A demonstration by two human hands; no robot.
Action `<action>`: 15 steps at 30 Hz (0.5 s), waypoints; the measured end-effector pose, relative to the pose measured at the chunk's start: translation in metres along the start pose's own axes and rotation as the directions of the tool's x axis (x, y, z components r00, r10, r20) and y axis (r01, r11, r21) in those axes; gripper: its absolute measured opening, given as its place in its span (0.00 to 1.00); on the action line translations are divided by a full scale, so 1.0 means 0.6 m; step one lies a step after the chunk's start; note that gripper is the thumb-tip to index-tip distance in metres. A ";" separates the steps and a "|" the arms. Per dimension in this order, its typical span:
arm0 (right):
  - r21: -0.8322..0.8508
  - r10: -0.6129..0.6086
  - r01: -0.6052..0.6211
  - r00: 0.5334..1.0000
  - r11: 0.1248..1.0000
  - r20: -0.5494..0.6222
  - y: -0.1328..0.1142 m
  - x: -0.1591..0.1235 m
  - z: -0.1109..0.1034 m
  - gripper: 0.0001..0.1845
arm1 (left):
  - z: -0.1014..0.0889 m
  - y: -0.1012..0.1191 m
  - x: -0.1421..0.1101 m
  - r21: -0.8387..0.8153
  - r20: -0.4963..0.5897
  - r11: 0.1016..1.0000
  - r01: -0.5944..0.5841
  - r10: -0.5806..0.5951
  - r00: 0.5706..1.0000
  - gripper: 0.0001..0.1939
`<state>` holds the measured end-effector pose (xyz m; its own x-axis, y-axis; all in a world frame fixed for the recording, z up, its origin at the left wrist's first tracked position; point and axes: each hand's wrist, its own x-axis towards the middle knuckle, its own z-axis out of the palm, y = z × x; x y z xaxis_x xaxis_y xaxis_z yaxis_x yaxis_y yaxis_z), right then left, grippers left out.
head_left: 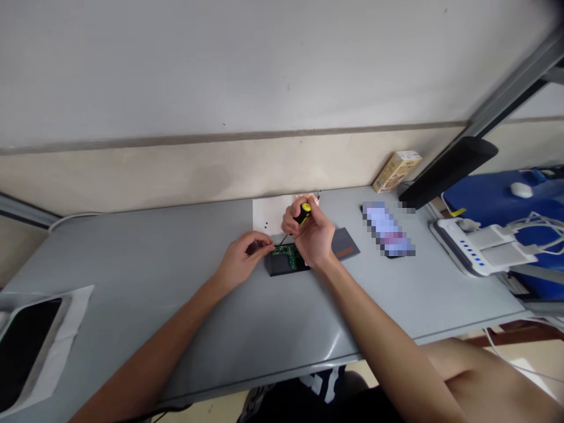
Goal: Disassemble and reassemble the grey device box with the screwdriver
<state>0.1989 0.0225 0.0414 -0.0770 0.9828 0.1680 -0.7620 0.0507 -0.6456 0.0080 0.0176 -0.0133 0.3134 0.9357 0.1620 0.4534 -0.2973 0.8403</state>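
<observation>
My right hand point(314, 232) is closed around a screwdriver point(304, 212) with a black and yellow handle. Its dark shaft slants down to the upper left part of an opened black electronic device point(282, 267), where a green circuit board point(291, 257) shows. At that same corner, my left hand point(242, 257) has thumb and fingertips pinched together, close to the screwdriver's tip; whatever they hold is too small to make out. The device's right end is hidden behind my right hand. A flat grey panel point(346, 244) lies just right of it.
Behind the device, a white sheet point(267, 212) carries small dark bits point(266, 224), perhaps screws. To the right are a lit phone point(388, 229), a small carton point(396, 170), a black post-like object point(449, 171) and a white power strip point(480, 247). A dark-screened tablet point(29, 346) lies far left.
</observation>
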 end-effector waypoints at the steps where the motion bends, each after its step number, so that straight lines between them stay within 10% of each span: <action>1: -0.007 -0.006 0.006 1.000 1.000 0.005 0.000 -0.001 0.002 0.25 | 0.000 0.000 0.000 0.002 0.004 1.000 0.004 -0.004 1.000 0.10; 15: -0.080 -0.016 0.021 0.998 0.997 0.055 0.004 -0.008 0.007 0.24 | 0.000 0.001 0.000 0.018 0.077 1.000 -0.013 0.012 0.997 0.08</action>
<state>0.1948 0.0173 0.0420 -0.0999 0.9705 0.2192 -0.7094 0.0850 -0.6996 0.0084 0.0172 -0.0127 0.3818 0.9148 0.1317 0.4643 -0.3131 0.8285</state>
